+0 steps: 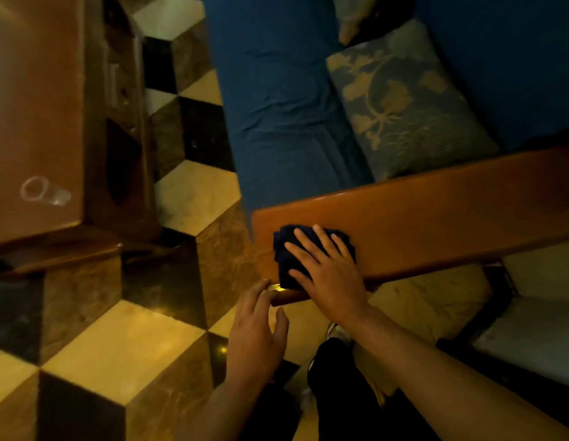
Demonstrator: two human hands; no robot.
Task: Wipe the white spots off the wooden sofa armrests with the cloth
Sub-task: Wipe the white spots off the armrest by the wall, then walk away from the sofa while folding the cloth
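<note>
My right hand (329, 275) lies flat with straight fingers on the dark cloth (288, 259), pressing it onto the wooden armrest (436, 218). The cloth sits near the left end of the armrest, in the lower middle of the frame. My left hand (256, 329) is just below it, fingers loose and holding nothing, its tips at the armrest's near corner. The blue sofa seat (276, 106) with a flowery cushion (404, 100) is higher up. A clear glass (42, 190) stands on the brown table (31, 90) at the left.

Dark cloth (286, 256) bunched flat atop glossy wooden armrest (436, 218), near its end.
</note>
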